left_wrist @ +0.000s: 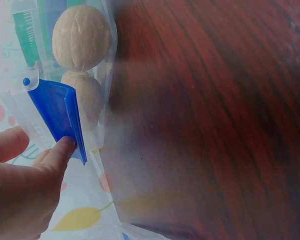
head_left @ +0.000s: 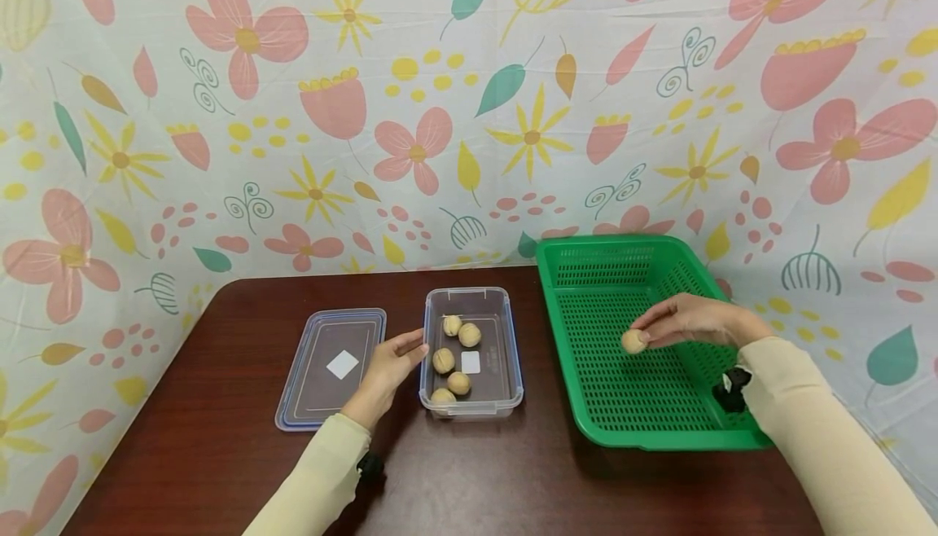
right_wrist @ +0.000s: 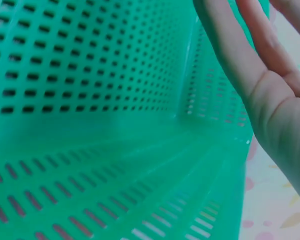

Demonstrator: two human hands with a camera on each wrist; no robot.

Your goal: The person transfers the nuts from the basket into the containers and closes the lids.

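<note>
My right hand [head_left: 685, 320] pinches a walnut [head_left: 633, 341] between thumb and fingertips, above the green basket [head_left: 589, 406]. In the right wrist view only part of that hand [right_wrist: 270, 85] shows, and the walnut is out of sight. A clear plastic container [head_left: 506, 415] stands left of the basket, with several walnuts [head_left: 458, 383] along its left side. My left hand [head_left: 388, 369] is at the container's left wall. Seen from the left wrist, a finger of that hand [left_wrist: 30, 185] touches the container's blue side latch [left_wrist: 57, 107]; the thumb stands apart.
The container's blue-rimmed clear lid [head_left: 311, 381] lies flat at the left, a white label on it. All of this is on a dark red-brown wooden table [head_left: 469, 479]. Behind it hangs a flower-patterned cloth [head_left: 440, 72].
</note>
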